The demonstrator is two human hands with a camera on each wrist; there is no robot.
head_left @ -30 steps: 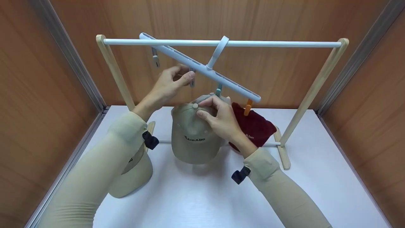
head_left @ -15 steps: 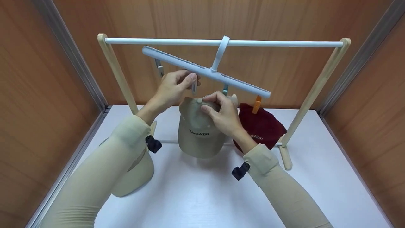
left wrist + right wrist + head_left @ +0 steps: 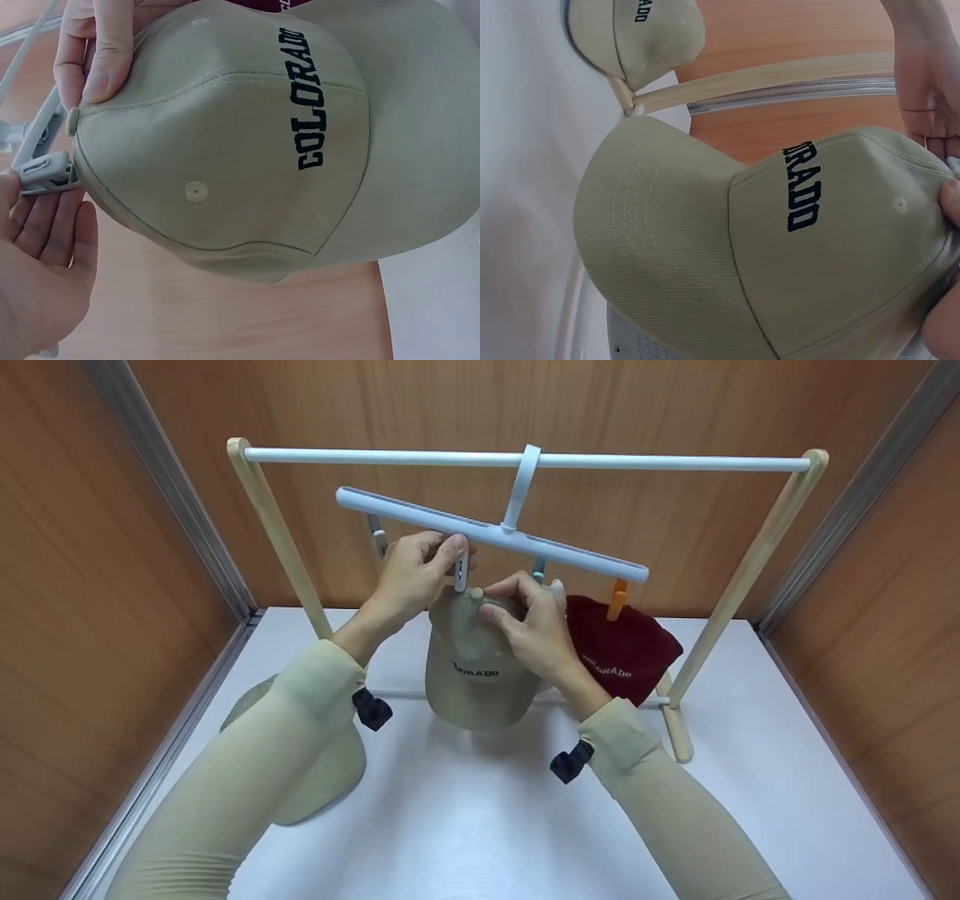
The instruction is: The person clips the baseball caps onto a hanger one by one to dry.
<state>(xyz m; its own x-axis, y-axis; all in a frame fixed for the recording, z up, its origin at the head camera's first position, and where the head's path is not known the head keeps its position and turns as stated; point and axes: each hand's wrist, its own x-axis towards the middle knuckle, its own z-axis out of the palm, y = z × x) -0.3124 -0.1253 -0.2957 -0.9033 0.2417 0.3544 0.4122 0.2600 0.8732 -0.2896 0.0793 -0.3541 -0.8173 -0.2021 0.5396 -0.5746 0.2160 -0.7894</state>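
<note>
Between its thumb and fingers my left hand (image 3: pixel 412 572) pinches a grey clip (image 3: pixel 461 573) hanging from a light-blue hanger (image 3: pixel 427 517). My right hand (image 3: pixel 536 634) grips the crown of a khaki baseball cap (image 3: pixel 480 697) beside its top button, holding it above the table with the brim down. In the left wrist view the clip's end meets the cap (image 3: pixel 225 157) by the button; whether cloth lies inside it I cannot tell. At the hanger's right end an orange clip (image 3: pixel 616 600) holds a burgundy cap (image 3: pixel 630 652). A teal clip (image 3: pixel 538 569) hangs behind my right hand.
The hanger hooks over a white bar (image 3: pixel 675 463) on wooden posts (image 3: pixel 742 577) and tilts down to the right. Another khaki cap (image 3: pixel 334 780) lies on the white table (image 3: pixel 465 825), partly behind my left sleeve. A grey cap's brim (image 3: pixel 630 334) shows behind the held cap. Another grey clip (image 3: pixel 379 540) hangs at left.
The hanger's left end has come down and its tilt has lessened. My left hand's clip has moved down to the cap's top, while my right hand has raised the cap slightly rightward.
</note>
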